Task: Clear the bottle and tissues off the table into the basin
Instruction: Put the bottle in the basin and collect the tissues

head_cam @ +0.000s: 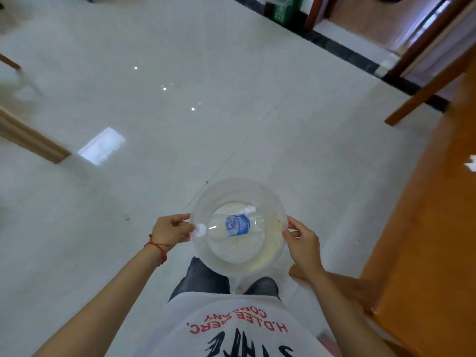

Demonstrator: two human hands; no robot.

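Note:
I hold a clear plastic basin in front of my body, above the floor. My left hand grips its left rim and my right hand grips its right rim. Inside the basin lies a clear plastic bottle on its side, with a blue label and a white cap pointing left at the rim. A small white tissue sits just beyond the bottle in the basin. Another white tissue lies on the orange table at the right edge.
Glossy white floor tiles fill most of the view. Wooden furniture legs stand at the upper right, and a wooden piece lies at the left. A green object stands by the far wall.

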